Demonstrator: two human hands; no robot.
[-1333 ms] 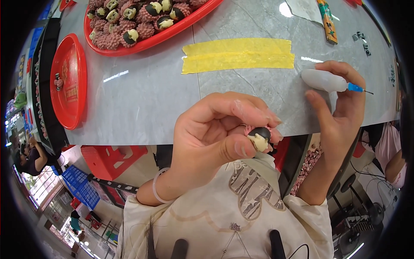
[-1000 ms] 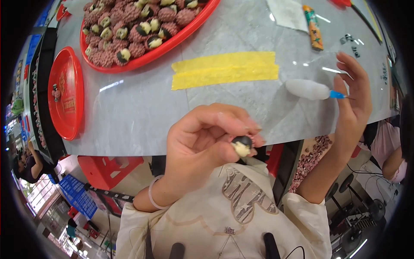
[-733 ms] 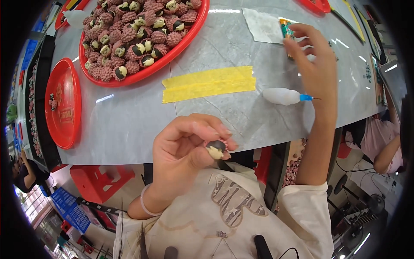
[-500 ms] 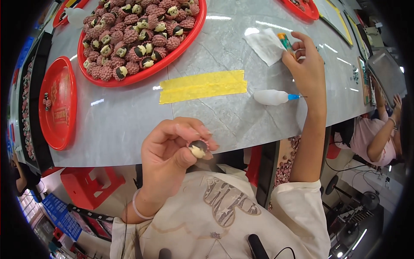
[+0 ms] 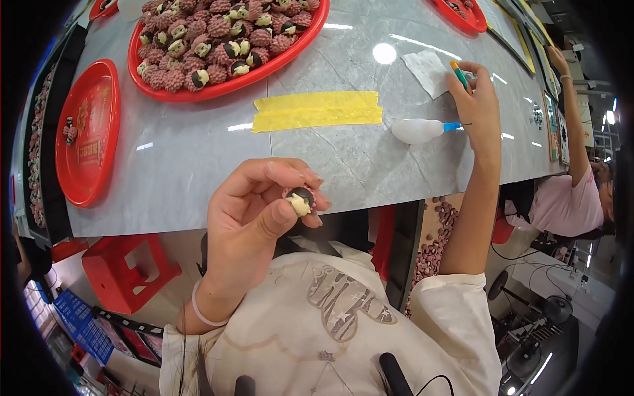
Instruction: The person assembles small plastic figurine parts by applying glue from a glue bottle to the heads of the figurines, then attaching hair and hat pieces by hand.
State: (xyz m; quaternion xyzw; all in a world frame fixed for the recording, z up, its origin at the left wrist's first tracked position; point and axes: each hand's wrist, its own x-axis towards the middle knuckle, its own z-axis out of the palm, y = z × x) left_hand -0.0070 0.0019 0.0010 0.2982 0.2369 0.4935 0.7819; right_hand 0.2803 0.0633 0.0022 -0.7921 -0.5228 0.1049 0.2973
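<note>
Near the table's front edge, my left hand (image 5: 247, 224) pinches a small figure piece (image 5: 300, 201) between thumb and fingers. The piece has a black and cream front with pink ridges behind it. My right hand (image 5: 477, 109), stretched out to the far right, grips a small green tube with an orange end (image 5: 459, 75). Its lower part is hidden in the fingers. Beside that hand lies a creased white tissue (image 5: 426, 72). A white squeeze bottle with a blue needle tip (image 5: 416, 131) lies on its side, its needle reaching close to my right wrist.
A red tray heaped with similar pieces (image 5: 228, 91) stands at the far left. Left of it is a red oval tray (image 5: 92, 178) holding one or two pieces. Yellow tape (image 5: 317, 110) sticks to the grey table (image 5: 198, 171). At right, another person (image 5: 561, 204) reaches out.
My right hand has taken up the green tube, which now stands more upright in its fingers. The tissue lies apart from the tube. My left hand has tilted the figure piece slightly.
</note>
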